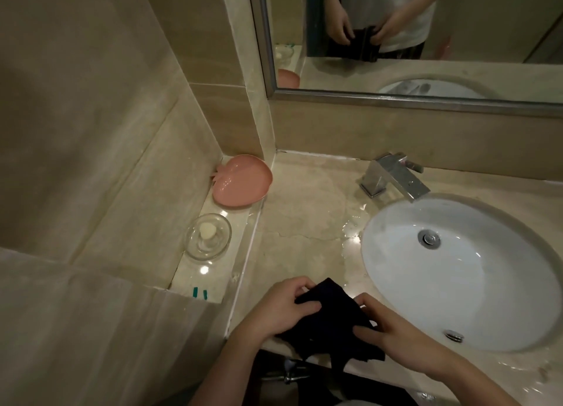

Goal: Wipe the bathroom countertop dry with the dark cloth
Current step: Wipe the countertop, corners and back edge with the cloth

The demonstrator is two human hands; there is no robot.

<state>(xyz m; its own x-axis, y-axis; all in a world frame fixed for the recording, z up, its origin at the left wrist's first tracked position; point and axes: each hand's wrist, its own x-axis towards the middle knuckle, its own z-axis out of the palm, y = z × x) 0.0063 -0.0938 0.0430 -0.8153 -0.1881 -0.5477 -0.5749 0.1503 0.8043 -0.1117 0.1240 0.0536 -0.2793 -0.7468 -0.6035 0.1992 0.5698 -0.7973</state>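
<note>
Closest in, the dark cloth [330, 320] is bunched between both hands at the front edge of the countertop [298, 223], part of it drooping past the lip. The left hand [278, 309] pinches its upper corner with curled fingers; the right hand [396, 332] grips the other side, thumb pressed over the fabric. Beyond them the wet marble lies open up to the chrome faucet [393, 177], hemmed by the white sink [457, 283] on the right. On the left ledge [195, 277] a clear glass dish [208, 236] holds a pale soap piece; the pink fruit-shaped plate [242, 181] holds nothing.
</note>
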